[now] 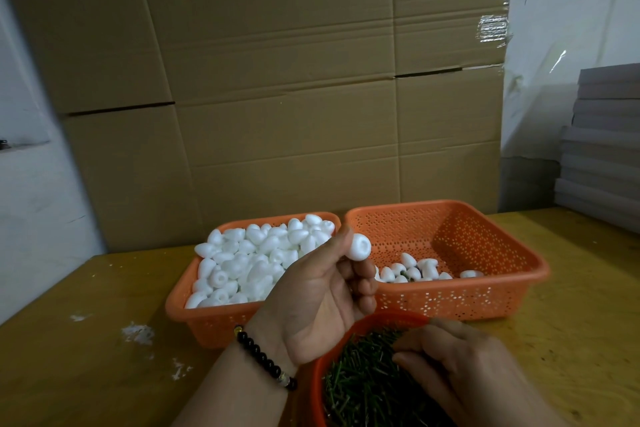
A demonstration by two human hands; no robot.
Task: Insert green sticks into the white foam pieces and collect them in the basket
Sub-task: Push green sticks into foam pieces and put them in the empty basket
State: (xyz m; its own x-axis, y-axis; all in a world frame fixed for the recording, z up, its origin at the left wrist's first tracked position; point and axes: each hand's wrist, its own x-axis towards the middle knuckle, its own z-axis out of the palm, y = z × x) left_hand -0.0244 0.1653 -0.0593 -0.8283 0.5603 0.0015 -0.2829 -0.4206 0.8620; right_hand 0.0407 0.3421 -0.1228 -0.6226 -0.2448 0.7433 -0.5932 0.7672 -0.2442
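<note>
Wooden table (pixel 571 340), frame centre: left hand (pixel 322 302) pinches foam piece (pixel 358 246), dimpled end facing camera. Right hand (pixel 464 367), fingers curled, touches green sticks (pixel 360 381); grip unclear.

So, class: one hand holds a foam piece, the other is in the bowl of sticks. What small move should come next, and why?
Probably pinch one green stick out of the bowl with the right hand. The left hand already holds a foam piece, its dimple facing out with no stick in it, and the right fingers rest on the sticks.
</note>
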